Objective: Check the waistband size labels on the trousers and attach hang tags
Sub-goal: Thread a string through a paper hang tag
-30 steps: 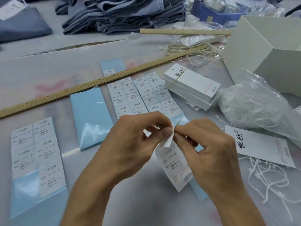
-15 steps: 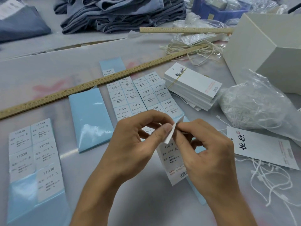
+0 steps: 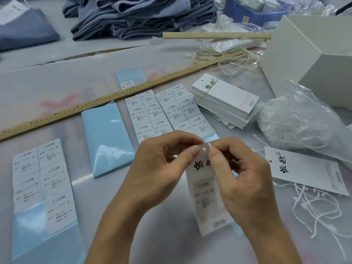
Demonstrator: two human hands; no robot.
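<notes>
Both hands hold one white hang tag (image 3: 206, 197) upright in front of me, its black brush lettering at the top and a 1103# size sticker on its lower half. My left hand (image 3: 162, 168) pinches the tag's top left edge. My right hand (image 3: 240, 174) pinches the top right, where a small white string end shows. Sheets of 1103# size stickers lie on blue backing: S (image 3: 42, 180) at the left, L and XL (image 3: 163, 111) in the middle. A banded stack of hang tags (image 3: 226, 100) sits at the right. Folded blue-grey trousers (image 3: 141, 16) are piled at the back.
A long wooden ruler (image 3: 106, 100) crosses the table diagonally, a second ruler (image 3: 215, 35) lies behind. A bare blue backing sheet (image 3: 106, 138), a loose hang tag (image 3: 304, 170), white tag strings (image 3: 320, 210), a plastic bag of strings (image 3: 297, 122) and a white box (image 3: 314, 60) are around.
The tag in my hands has turned: its lettered face with the sticker below now faces me, held flat and upright. Both hands stay pinched at its top edge.
</notes>
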